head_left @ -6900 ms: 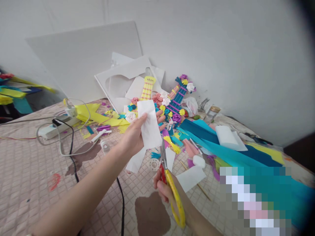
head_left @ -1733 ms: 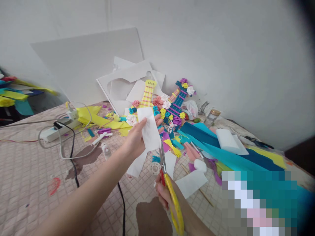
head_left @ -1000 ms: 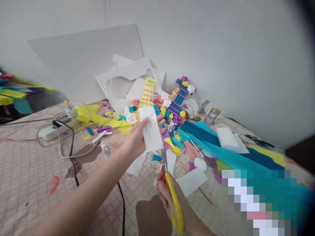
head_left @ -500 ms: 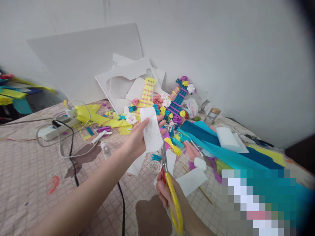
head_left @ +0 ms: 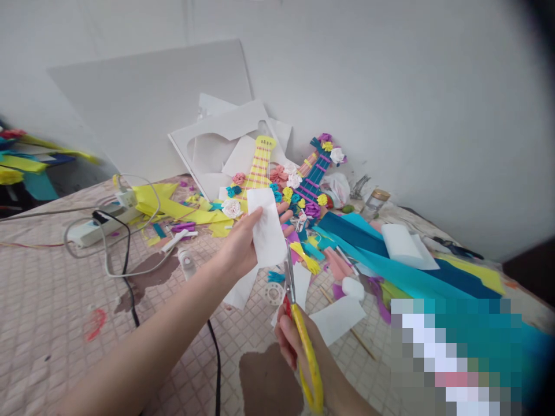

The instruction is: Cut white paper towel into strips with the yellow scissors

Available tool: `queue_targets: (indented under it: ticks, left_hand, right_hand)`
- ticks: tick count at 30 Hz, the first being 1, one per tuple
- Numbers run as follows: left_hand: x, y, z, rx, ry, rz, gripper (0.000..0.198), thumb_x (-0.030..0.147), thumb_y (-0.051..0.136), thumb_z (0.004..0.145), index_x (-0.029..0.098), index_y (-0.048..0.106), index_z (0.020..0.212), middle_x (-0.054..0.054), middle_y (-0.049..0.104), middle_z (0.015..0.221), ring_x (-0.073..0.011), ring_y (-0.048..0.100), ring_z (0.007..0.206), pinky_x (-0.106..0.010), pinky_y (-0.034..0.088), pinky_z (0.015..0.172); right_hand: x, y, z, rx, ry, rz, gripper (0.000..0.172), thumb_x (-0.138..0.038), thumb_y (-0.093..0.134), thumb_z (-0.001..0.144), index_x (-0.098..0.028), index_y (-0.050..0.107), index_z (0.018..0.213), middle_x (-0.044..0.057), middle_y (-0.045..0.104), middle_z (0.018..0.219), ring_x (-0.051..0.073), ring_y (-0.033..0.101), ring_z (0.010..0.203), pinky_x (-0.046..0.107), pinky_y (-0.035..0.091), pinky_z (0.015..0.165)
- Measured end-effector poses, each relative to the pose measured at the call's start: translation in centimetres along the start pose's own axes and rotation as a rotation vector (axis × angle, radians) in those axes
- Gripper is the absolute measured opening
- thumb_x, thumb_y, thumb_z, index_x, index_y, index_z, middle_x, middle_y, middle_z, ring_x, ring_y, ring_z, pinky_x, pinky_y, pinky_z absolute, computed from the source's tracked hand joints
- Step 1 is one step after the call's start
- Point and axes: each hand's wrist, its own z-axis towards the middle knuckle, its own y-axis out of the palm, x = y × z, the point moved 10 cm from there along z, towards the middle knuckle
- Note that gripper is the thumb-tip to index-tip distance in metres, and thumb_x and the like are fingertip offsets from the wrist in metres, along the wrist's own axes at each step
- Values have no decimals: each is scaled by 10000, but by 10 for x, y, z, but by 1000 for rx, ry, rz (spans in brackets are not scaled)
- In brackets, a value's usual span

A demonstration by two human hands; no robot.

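A white paper strip (head_left: 267, 234) lies across the fingers of my left hand (head_left: 243, 242), with the thumb pressed on its face. My right hand (head_left: 299, 341) grips scissors (head_left: 307, 352) with yellow and red handles. Their metal blades point up beside the paper's lower right corner. Behind the hands stand a yellow guitar shape (head_left: 262, 162) and a blue one (head_left: 316, 173), with paper flowers around them. White paper pieces (head_left: 338, 319) and a white spool (head_left: 274, 293) are on the table under and beside the hands.
On the left are a power strip (head_left: 104, 225), looping cables and yellow paper (head_left: 191, 215). Teal and blue paper (head_left: 381, 260), a white roll (head_left: 401, 245) and a glass jar (head_left: 375, 202) are on the right. White boards (head_left: 151, 104) lean on the wall. A pixelated patch covers the lower right.
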Motion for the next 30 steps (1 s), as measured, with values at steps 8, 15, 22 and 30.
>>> queue_targets:
  ticks: [8, 15, 22, 30]
  left_hand:
    - [0, -1, 2, -13, 17, 11, 408, 223, 410, 872, 38, 481, 1228, -179, 564, 1230, -250, 462, 1204, -366, 383, 1017]
    - [3, -1, 3, -21, 46, 8, 407, 226, 436, 862, 58, 487, 1229, -152, 528, 1280, -258, 426, 1232, -379, 355, 1040]
    - [0, 0, 2, -34, 7, 11, 458, 260, 411, 876, 80, 421, 1297, -133, 471, 1336, -253, 412, 1242, -386, 301, 1070]
    - [1, -2, 2, -21, 18, 32, 438, 252, 416, 873, 69, 448, 1270, -126, 473, 1335, -254, 407, 1245, -388, 313, 1065]
  right_hand:
    - [-2, 5, 1, -49, -46, 19, 514, -698, 464, 717, -199, 370, 639, -95, 354, 482, 15, 279, 301, 152, 190, 299]
    - [1, 5, 2, -52, -45, 16, 506, -668, 454, 753, -189, 359, 623, -94, 381, 499, 3, 314, 292, 129, 219, 284]
    - [2, 6, 1, -57, -20, 18, 515, -682, 468, 733, -183, 386, 637, -98, 393, 467, 2, 325, 275, 114, 214, 268]
    - [9, 6, 2, -57, 11, 20, 510, -686, 471, 729, -190, 378, 657, -102, 410, 455, 6, 335, 259, 108, 220, 259]
